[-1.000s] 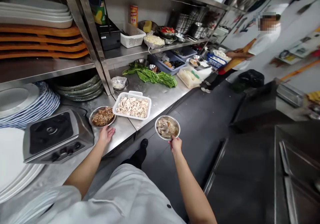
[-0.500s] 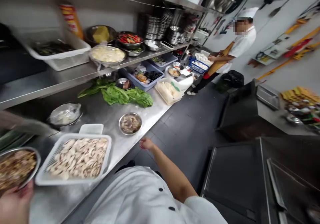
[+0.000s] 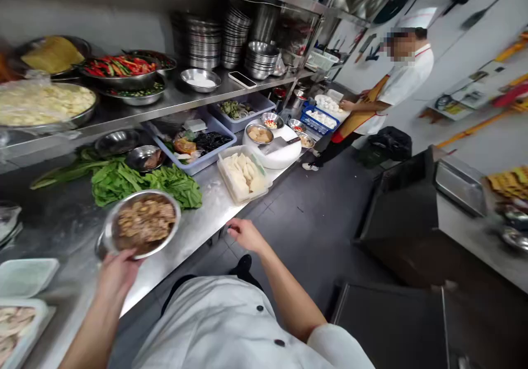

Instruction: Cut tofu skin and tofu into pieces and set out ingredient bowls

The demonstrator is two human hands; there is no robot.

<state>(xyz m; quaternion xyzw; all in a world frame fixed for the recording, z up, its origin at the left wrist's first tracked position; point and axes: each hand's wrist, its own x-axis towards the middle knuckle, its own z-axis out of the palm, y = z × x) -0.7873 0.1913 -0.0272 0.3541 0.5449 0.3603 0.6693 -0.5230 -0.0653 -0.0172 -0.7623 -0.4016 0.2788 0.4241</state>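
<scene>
My left hand (image 3: 117, 275) grips the near rim of a steel bowl (image 3: 175, 231) and holds it tilted over the counter. Inside the bowl lie brown, sauced meat slices (image 3: 144, 218). Under and behind it, part of another round metal rim shows at its left. Leafy greens (image 3: 111, 182) spread on the counter just beyond the bowl. My right hand (image 3: 246, 235) hovers past the counter's front edge with nothing in it, its fingers loosely bent and slightly apart. A plastic tub of pale slices (image 3: 243, 175) stands beyond that hand.
A cleaver (image 3: 280, 144) lies on a round white chopping board (image 3: 284, 157). The shelf (image 3: 173, 105) above bears bowls of cut peppers (image 3: 119, 66) and a phone (image 3: 242, 80). A basket of sliced mushrooms (image 3: 28, 314) sits at lower left. A co-worker (image 3: 406, 77) stands at the far end.
My left hand has carried the bowl of meat rightward, past the mushroom basket, to near the greens. The view has shifted right along the counter. My right hand remains empty near the edge.
</scene>
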